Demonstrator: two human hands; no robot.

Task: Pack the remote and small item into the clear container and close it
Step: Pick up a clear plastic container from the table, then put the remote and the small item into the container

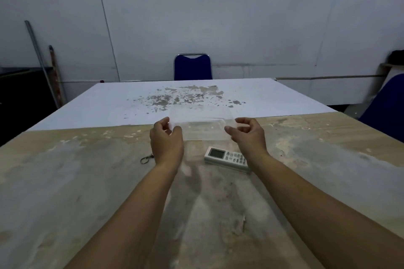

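Both hands' grip closes on the blurry clear container (202,125): left hand (167,140), right hand (248,135). The remote (227,158) has unreadable buttons.

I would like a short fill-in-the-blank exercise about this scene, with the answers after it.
1. Both hands, left and right, hold the clear ____.
2. The remote lies on the table, under the ____ forearm.
3. The key ring lies beside the ____ wrist.
4. The chair behind the table is ____.

Answers: container; right; left; blue
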